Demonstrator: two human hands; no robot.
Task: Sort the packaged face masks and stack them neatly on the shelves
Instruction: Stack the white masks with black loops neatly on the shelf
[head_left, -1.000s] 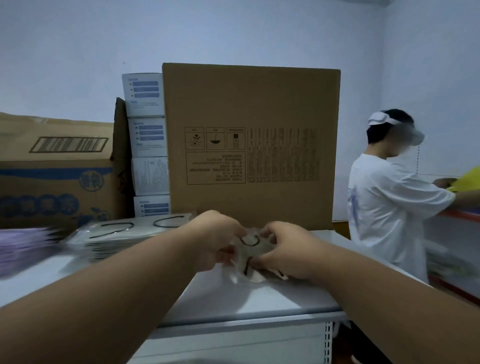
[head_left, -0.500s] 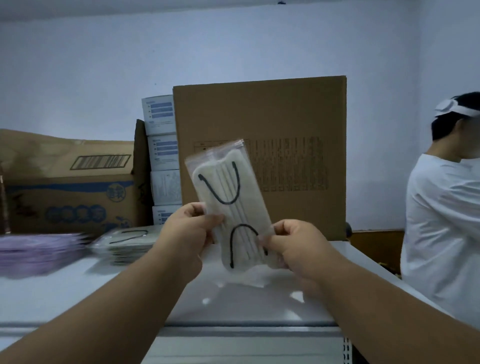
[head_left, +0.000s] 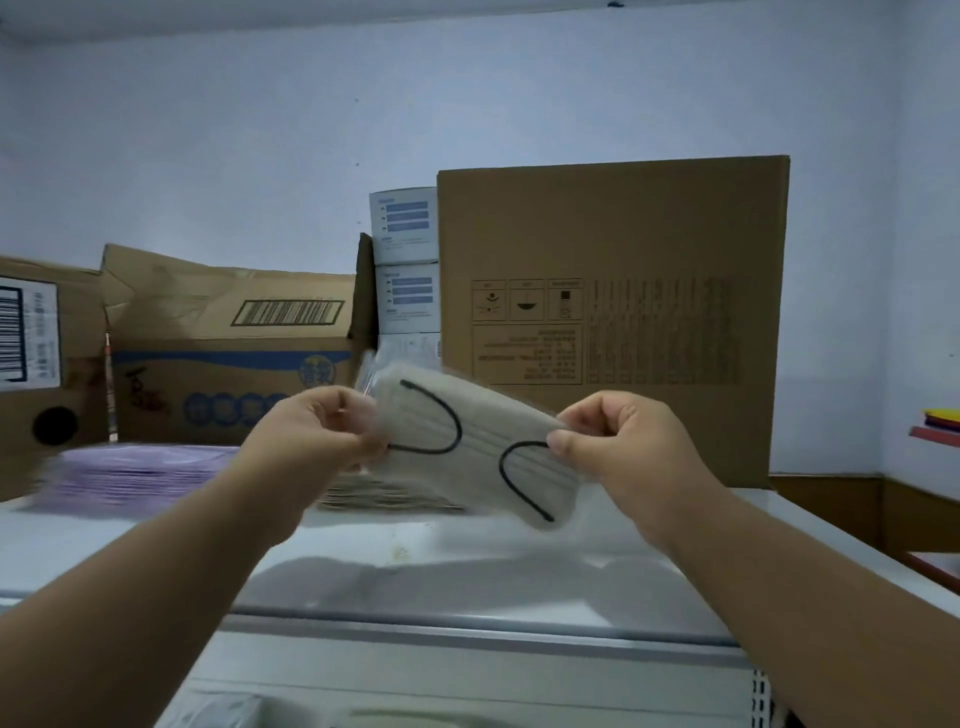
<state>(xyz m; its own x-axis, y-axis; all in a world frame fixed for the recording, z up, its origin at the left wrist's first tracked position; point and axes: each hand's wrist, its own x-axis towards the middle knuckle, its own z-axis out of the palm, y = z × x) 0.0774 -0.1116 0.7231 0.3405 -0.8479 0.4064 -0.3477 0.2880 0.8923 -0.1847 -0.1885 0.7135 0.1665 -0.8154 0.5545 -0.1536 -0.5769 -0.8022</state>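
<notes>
Pinched at its left end by the left hand, thumb and curled fingers closed over the clear wrapper's edge. Pinched at its right end by the right hand, thumb on the near face beside one dark ear loop, the other fingers curled behind. Held between the two, up off the surface and tilted, left end higher than right: one packaged face mask, beige and pleated, with two black ear loops showing through the plastic. Hands well apart, the full length of the packet between them, both forearms reaching in from the lower corners. Below and just behind the packet, lying flat on the white shelf top, a low stack of beige masks, partly hidden by the left hand and the held packet. Further left on the same surface, a blurred spread of purple packets. Along the back, against the pale wall, a tall brown carton standing upright with printed handling symbols and text on its face. To its left, a column of white boxes with blue labels, the lowest one half covered by the packet. Left again, a dented brown carton with blue print and a barcode, and at the frame's edge another carton with a barcode label. At far right, a red-edged shelf with something yellow on it.
</notes>
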